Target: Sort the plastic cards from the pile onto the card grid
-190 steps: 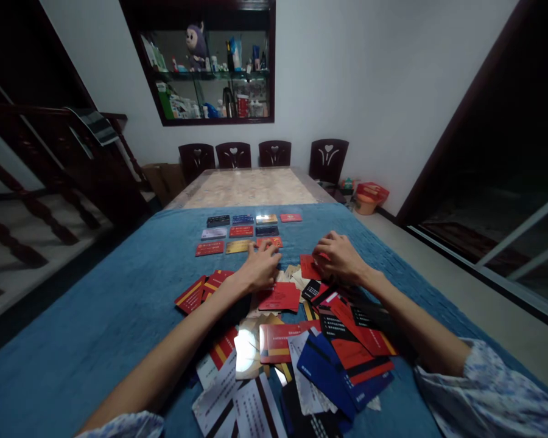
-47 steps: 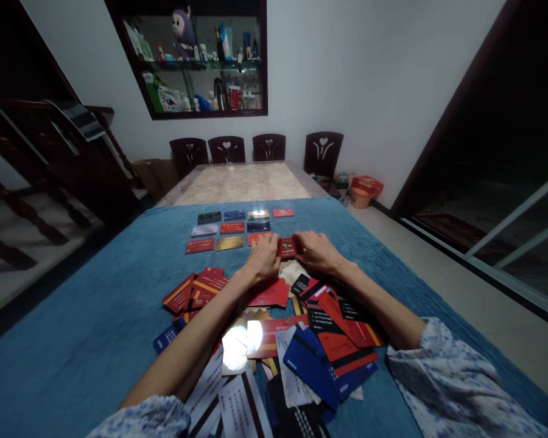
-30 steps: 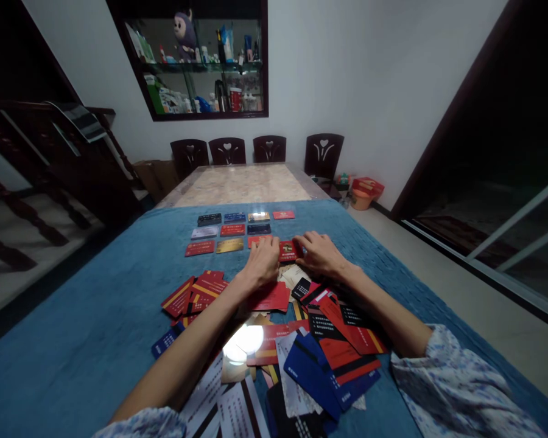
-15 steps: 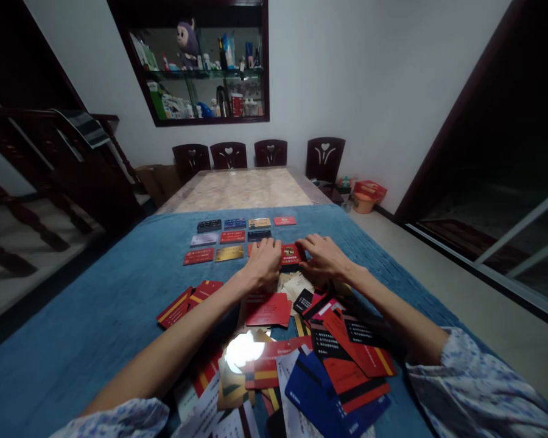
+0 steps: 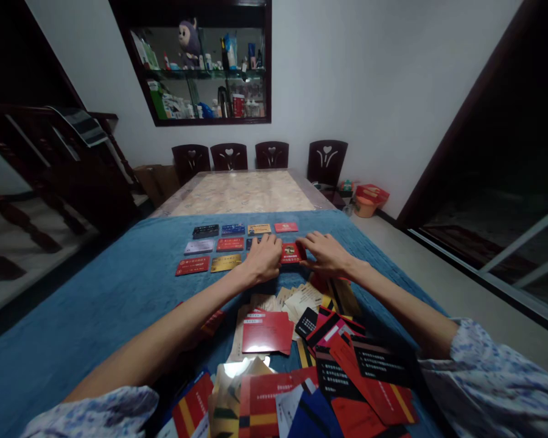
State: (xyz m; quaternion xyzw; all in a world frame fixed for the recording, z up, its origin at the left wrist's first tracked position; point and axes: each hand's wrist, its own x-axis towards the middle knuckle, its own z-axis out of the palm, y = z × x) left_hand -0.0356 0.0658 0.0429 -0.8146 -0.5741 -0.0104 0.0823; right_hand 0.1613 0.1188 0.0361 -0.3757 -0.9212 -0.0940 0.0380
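- Red card (image 5: 291, 253) with a pale emblem: on the blue cloth (image 5: 119, 286), just beyond the loose pile (image 5: 281, 389) of overlapping cards, between the two hands.
- Left hand (image 5: 265, 258): beyond the pile, fingers bent and close together, at the red card's left edge; I cannot tell whether they grip it.
- Right hand (image 5: 324, 252): beyond the pile's right part, fingers curved, tips at the red card's right edge; whether they pinch it I cannot tell.
- Black card (image 5: 206, 231), blue card (image 5: 233, 229), yellow card (image 5: 259, 229) and pink card (image 5: 286, 227): the row farthest beyond the pile.
- Silver card (image 5: 199, 246) and scarlet card (image 5: 230, 244): one row nearer the pile.
- Crimson card (image 5: 192, 266) and gold card (image 5: 226, 262): side by side, nearer the pile again.
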